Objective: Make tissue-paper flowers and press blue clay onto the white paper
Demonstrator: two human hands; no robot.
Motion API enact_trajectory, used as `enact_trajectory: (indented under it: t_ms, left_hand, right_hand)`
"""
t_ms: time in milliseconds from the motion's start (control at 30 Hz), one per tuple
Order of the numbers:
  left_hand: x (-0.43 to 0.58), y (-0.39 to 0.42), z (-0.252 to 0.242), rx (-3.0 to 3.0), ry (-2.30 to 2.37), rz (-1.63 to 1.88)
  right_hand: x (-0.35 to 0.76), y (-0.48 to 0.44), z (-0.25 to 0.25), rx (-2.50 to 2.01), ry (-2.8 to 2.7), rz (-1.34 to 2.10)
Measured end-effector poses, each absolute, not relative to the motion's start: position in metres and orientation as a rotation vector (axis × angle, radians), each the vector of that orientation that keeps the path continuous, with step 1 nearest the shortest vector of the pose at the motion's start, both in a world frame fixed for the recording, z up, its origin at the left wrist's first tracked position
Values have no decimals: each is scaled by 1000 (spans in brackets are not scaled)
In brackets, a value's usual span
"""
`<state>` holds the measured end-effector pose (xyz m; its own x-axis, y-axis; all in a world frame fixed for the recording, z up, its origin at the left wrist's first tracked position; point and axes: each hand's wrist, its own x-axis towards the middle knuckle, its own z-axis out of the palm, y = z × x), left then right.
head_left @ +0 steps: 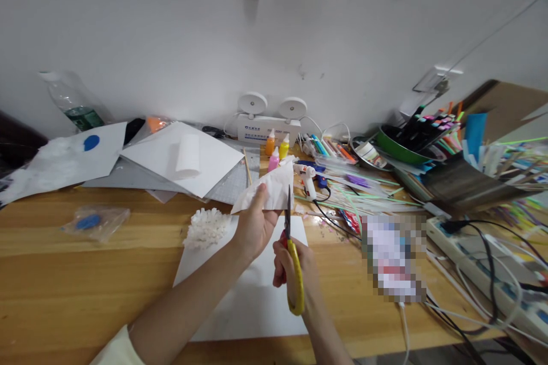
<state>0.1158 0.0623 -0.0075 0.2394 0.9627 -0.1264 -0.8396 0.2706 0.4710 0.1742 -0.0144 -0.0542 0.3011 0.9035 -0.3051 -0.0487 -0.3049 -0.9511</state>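
My left hand (257, 228) pinches a folded white tissue (276, 189) between thumb and fingers, holding it up over the table. In my right hand (295, 265) is a pair of scissors (295, 279) with yellow handles and dark blades. The blades point upward at the right edge of the tissue; whether they touch it I cannot tell. Below both hands lies a white sheet (252, 291) on the wooden table (107, 291). A heap of small white crumpled paper pieces (208, 228) sits on the sheet's upper left corner.
Behind the tissue stand small orange, yellow and pink bottles (270, 142). A white glue gun (307, 179) lies at their right. A power strip (483, 268) with tangled cables runs along the right side. Further left are a paper roll (188, 157) and a plastic bag (96, 222).
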Motion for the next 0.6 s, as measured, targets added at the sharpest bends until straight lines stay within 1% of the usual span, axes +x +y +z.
enact_trajectory:
  t_ms: [267, 433, 600]
  left_hand:
    - [116, 66, -7, 310, 414, 1248]
    - [115, 67, -8, 272, 410, 1254]
    - [114, 66, -7, 262, 421, 1216]
  right_hand:
    - [176, -15, -59, -1572, -803, 1172]
    - [176, -16, -65, -1591, -780, 1234]
    - [180, -15, -69, -1465, -883, 1266]
